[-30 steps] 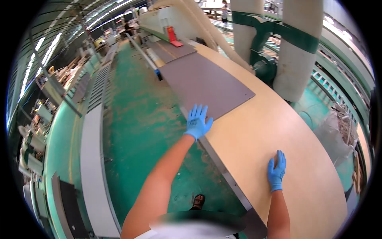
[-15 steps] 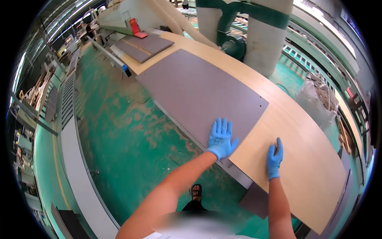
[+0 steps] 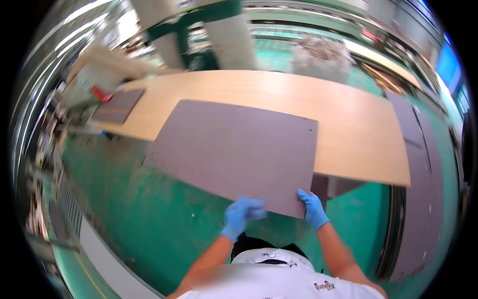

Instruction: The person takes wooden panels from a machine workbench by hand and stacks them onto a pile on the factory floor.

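Purple-grey panel, near edge at blurred left fingers, hold unclear, right corner within closed right fingers

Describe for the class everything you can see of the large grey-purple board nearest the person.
The board is a broad, thin, four-sided sheet, smooth and matt, perhaps laminated wood. Small dark spots, possibly holes, show near its far right corner. It lies face up across the pale tabletop, its near part jutting over the green floor. The right hand grips its near right corner, thumb on top. The left hand is blurred at its near edge; contact is unclear.
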{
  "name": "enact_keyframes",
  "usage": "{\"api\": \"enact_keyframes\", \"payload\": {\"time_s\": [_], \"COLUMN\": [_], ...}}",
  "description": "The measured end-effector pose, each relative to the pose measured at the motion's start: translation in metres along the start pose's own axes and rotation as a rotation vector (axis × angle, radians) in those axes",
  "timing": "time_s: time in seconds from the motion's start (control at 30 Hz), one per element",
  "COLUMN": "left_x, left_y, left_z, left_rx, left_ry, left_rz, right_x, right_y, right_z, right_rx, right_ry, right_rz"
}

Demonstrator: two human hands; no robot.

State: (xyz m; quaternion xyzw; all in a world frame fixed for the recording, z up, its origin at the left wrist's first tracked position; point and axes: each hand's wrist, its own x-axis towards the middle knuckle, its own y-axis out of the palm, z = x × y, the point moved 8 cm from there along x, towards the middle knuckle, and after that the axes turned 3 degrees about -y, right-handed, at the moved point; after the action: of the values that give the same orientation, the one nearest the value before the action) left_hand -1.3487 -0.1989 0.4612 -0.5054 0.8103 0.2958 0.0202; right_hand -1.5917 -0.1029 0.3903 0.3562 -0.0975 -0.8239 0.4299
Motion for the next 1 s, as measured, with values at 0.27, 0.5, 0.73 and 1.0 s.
{"api": "enact_keyframes", "payload": {"time_s": [0.27,0.5,0.73,1.0], "left_x": [-0.035,-0.004,0.003,-0.005], "left_y": [-0.084,0.057,0.272,0.545], "left_z": [0.037,0.124,0.181,0.265], "left_rx": [-0.417,-0.434,-0.31,-0.141], "left_ry": [-0.108,-0.34,-0.632,-0.844], "left_rz": [-0.096,0.212,0.547,1.056], "right_x": [-0.142,-0.225,-0.365,-0.495], "right_y": [-0.127,-0.282,-0.413,-0.494], "right_z": [0.012,0.069,0.074,0.073], "right_rx": [0.036,0.079,0.083,0.545], "right_ry": [0.006,-0.132,-0.326,-0.831], "right_rz": [-0.171,-0.653,-1.113,-1.125]}}
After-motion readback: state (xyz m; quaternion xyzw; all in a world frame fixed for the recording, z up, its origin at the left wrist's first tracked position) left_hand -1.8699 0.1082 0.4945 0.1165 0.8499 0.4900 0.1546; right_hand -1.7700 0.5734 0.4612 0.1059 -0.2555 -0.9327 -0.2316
